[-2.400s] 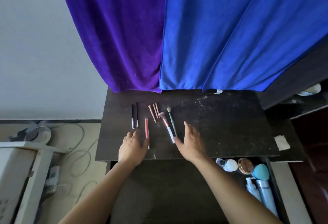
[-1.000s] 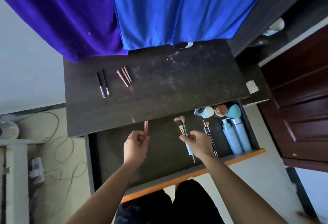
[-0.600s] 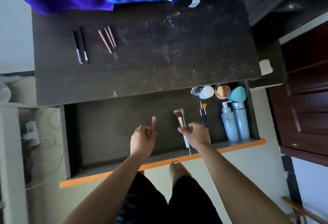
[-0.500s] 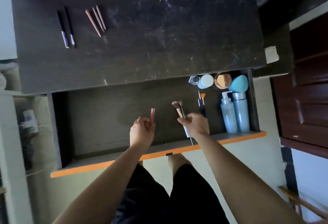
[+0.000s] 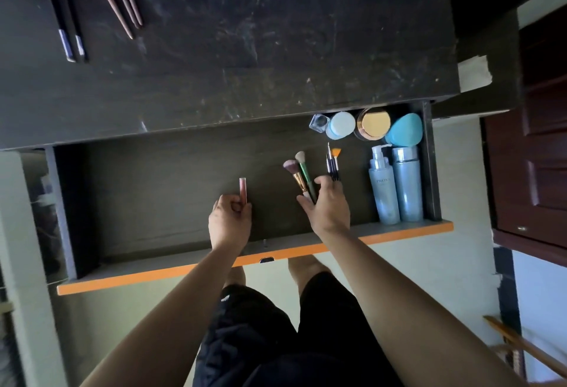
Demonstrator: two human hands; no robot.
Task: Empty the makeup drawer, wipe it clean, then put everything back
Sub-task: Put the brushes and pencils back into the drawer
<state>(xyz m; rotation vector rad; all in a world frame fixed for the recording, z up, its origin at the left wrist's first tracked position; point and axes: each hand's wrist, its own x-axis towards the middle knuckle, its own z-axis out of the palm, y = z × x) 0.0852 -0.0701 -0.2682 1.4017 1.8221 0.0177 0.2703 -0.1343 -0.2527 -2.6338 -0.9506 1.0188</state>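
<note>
gripping pink tube (image 5: 243,189) in left hand (image 5: 230,224), right hand (image 5: 330,211) pinching brushes (image 5: 300,173), bottle (image 5: 383,188) labelled "proy"

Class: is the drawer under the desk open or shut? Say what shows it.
Open. The drawer is pulled out past the desktop; its dark floor and the two bottles inside show from above.

Pump bottle (image 5: 383,187) label: "PROY…", last letters and smaller print unreadable.

Dim, soft daylight; dark drawer (image 5: 159,202) in shadow; wide-angle bending and slight blur at edges.
</note>
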